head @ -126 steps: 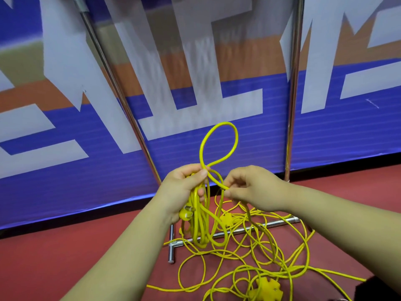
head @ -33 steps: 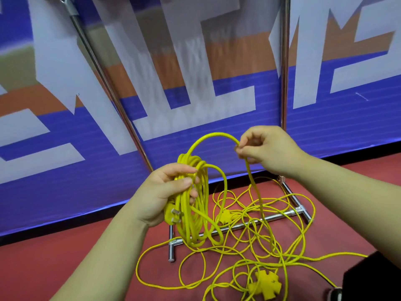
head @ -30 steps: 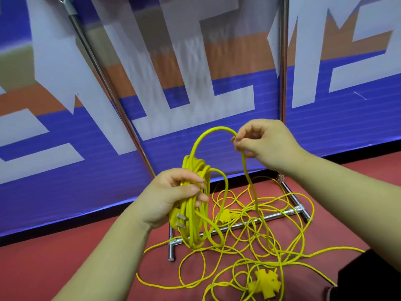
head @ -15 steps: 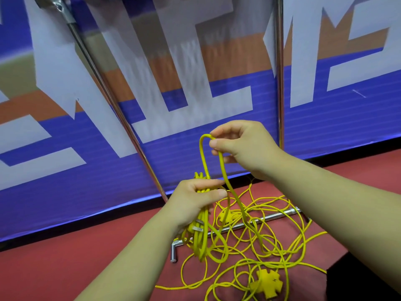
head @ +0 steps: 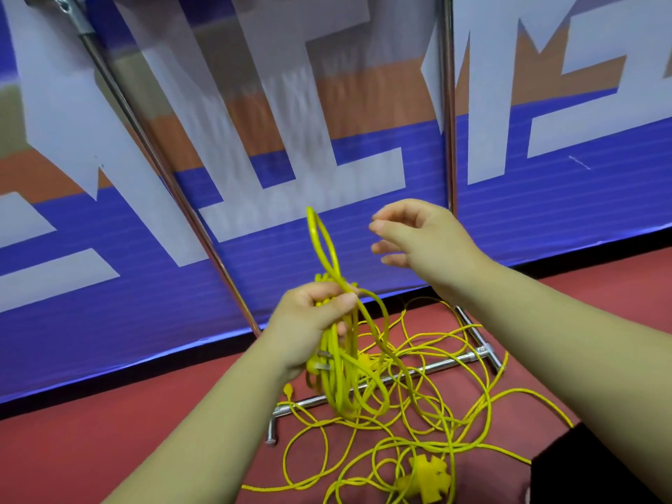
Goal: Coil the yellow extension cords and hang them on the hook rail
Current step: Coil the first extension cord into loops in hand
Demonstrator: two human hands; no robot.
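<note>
Mid-coil: the left hand grips the gathered loops at frame centre; the right hand, spread and empty, should next fetch slack cord from lower right.

Likely a sports hall (or event venue): red floor, big printed banner, metal frame.

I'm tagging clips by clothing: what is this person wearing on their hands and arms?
Both the left hand and right hand are bare: no gloves, rings or watch in view. The left forearm and right forearm are bare too, no sleeve showing. The dark patch at the lower right edge may be clothing, but I cannot tell.
</note>
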